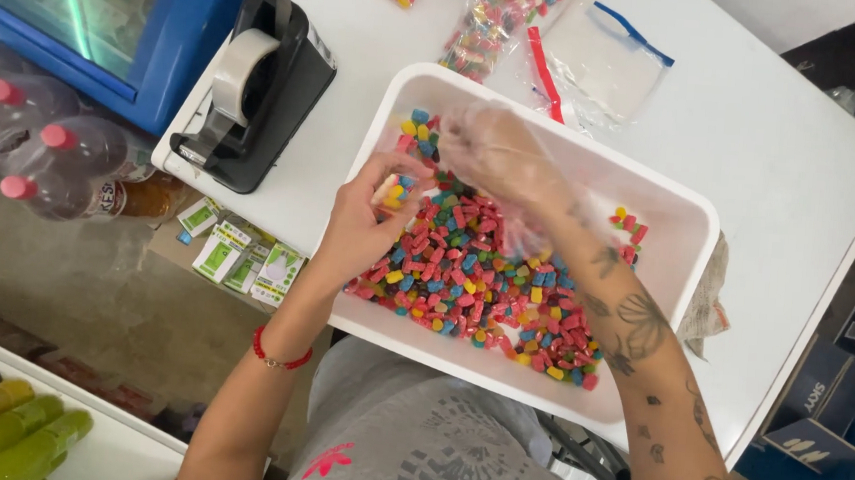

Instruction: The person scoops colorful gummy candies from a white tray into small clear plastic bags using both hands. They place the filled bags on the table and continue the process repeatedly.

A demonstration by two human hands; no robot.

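Note:
A white rectangular tray [685,213] sits on the white table, filled with small sugar-coated candies [475,273] in red, blue, yellow and green. My left hand [364,221] holds a small clear bag [391,189] with a few candies in it at the tray's near-left side. My right hand [499,150], covered by a thin clear plastic glove, hovers over the candies with fingers curled toward the bag's mouth. A red bracelet is on my left wrist.
A black tape dispenser [253,87] stands at the table's left edge. Filled candy bags [482,33] and empty zip bags [601,57] lie beyond the tray. Bottles with pink caps [52,159], small green-white boxes [241,257] and cardboard boxes [838,389] surround the table.

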